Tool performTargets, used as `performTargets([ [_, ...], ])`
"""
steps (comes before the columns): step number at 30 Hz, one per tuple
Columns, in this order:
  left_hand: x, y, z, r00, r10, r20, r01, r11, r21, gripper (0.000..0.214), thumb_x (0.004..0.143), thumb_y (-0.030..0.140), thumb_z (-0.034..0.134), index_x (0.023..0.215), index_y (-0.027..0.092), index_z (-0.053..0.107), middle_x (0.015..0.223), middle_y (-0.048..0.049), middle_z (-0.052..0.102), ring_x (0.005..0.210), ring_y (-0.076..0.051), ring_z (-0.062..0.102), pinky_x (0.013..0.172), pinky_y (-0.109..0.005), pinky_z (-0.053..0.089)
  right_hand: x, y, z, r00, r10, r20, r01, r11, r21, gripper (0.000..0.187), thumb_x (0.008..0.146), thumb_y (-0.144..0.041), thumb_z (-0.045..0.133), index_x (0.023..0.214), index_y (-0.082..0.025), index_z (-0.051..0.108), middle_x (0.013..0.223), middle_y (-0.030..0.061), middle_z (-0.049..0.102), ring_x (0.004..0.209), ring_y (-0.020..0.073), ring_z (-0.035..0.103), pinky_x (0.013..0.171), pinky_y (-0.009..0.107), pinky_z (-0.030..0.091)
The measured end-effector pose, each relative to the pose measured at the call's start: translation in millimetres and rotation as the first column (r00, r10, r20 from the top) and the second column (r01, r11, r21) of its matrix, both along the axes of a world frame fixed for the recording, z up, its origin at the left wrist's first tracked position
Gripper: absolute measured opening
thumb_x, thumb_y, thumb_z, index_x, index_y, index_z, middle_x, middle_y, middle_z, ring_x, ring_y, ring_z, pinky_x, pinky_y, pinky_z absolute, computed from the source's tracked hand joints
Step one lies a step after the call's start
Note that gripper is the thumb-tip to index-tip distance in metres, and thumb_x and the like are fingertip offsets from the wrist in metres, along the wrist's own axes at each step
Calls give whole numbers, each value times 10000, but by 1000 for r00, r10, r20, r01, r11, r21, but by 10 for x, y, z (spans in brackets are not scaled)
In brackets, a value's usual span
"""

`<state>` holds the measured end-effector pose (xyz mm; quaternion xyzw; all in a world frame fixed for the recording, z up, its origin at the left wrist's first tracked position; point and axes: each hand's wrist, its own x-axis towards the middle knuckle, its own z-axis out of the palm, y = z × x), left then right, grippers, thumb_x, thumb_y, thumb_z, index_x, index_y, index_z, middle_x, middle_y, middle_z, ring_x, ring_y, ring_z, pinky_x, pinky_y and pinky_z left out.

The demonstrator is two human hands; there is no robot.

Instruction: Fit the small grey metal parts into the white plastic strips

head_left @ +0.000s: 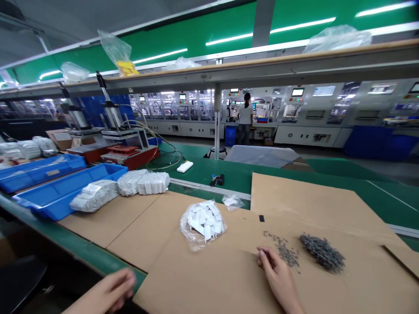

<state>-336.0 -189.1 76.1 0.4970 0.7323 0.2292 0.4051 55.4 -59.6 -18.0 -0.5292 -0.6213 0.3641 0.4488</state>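
No legible text anywhere. Just a pale label on the blue plastic tray (pixel 53 172), too blurred to read, and lit touchscreens on the assembly machines (pixel 297 92) (tiny at this distance), with no characters resolving. Likewise no markings on the heap of small grey parts (pixel 322 253), though probably just too small to show.

Grey machines (pixel 310 109) line a hall (pixel 369 168) under green panels (pixel 196 39).
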Motion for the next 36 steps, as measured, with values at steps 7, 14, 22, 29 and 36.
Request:
performTargets([
  [7,1017,1217,1,835,-414,-362,530,781,330,340,769,195,362,1083,213,492,1144,-49,492,1064,-198,410,926,-336,286,-46,-44,81,999,17,-47,-16,1000,24,291,743,-401,451,881,-182,585,670,40,617,612,187,578,581,265,460],
  [14,1068,2025,-429,649,-438,-622,724,607,328,718,597,-32,364,1266,205,265,1315,-31,318,1198,-194,251,992,-349,195,-79,-33,83,998,30,-50,-28,999,38,316,779,-383,411,958,-170,562,660,36,597,598,175,558,571,256,442],
  [22,994,2154,-272,338,-681,-650,931,344,125,819,520,10,500,1254,282,259,1328,0,298,1195,-212,258,982,-332,189,-85,-11,74,998,33,-55,-30,998,53,311,773,-378,427,945,-166,575,637,38,597,579,174,553,554,252,441],
  [29,1181,2276,-237,105,-670,-735,988,152,3,807,467,-8,574,1197,234,330,1255,-78,388,1148,-248,322,945,-325,215,-82,-20,94,999,24,-27,-22,999,47,265,762,-373,443,872,-182,590,648,33,605,599,177,566,570,252,445],
  [36,1293,2327,-245,106,-603,-791,973,226,-41,471,512,43,581,941,217,495,980,-71,541,936,-246,452,809,-322,310,-89,-27,97,999,33,-27,-31,997,66,281,764,-390,435,860,-178,592,629,31,602,584,172,562,552,246,440],
])
